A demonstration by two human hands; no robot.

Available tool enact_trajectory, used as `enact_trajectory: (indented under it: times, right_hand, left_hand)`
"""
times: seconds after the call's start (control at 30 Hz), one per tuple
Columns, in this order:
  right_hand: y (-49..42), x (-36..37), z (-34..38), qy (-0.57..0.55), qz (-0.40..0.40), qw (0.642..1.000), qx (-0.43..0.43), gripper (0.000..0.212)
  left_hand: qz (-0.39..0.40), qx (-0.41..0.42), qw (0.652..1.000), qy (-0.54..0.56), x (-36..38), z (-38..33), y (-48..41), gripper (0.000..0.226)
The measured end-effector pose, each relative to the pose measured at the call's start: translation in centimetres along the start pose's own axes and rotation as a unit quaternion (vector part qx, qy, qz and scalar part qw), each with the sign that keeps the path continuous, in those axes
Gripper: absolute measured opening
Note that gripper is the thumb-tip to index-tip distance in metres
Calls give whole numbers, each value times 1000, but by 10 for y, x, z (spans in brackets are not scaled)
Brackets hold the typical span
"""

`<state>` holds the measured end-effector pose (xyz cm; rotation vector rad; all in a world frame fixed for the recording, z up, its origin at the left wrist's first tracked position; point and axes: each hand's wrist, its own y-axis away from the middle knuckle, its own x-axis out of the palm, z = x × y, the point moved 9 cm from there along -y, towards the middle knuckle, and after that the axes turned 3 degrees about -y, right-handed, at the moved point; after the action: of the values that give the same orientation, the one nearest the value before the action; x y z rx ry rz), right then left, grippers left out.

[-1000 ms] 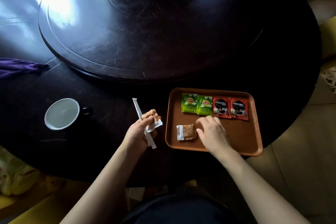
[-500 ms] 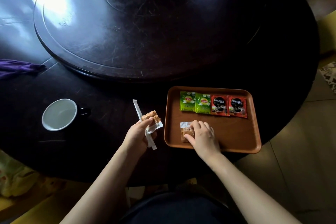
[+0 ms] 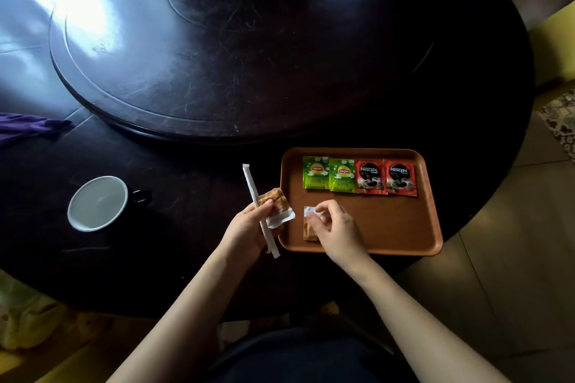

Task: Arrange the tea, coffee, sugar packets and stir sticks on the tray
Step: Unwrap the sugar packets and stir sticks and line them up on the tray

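A brown tray [image 3: 401, 227] lies at the table's near edge. Along its far side sit two green tea packets [image 3: 329, 177] and two red coffee packets [image 3: 385, 178] in a row. My right hand [image 3: 334, 228] pinches a brown sugar packet [image 3: 309, 227] at the tray's near left corner, turned lengthwise. My left hand [image 3: 249, 227], just left of the tray, holds a white wrapped stir stick [image 3: 253, 193] and a second sugar packet [image 3: 278, 207] together.
A white-lined mug [image 3: 98, 203] with a dark handle stands on the table to the left. A large dark turntable [image 3: 217, 50] fills the table's middle. A purple cloth [image 3: 28, 127] lies at the far left. Floor tiles show at right.
My right hand slid the sugar packet toward the tray's near left corner and turned it from sideways to lengthwise. My left hand has kept its hold with little movement.
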<state>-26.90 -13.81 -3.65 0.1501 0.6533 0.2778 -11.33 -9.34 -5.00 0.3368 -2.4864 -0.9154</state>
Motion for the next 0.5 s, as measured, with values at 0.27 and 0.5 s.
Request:
enact_trajectory:
  times: [0.27, 0.5]
  right_hand:
    - [6, -4, 11, -257, 41, 962, 86, 8]
    - [4, -28, -5, -215, 39, 971, 97, 10]
  left_hand:
    - [57, -15, 997, -41, 32, 6, 2, 34]
    - [34, -1, 994, -100, 40, 7, -1, 16]
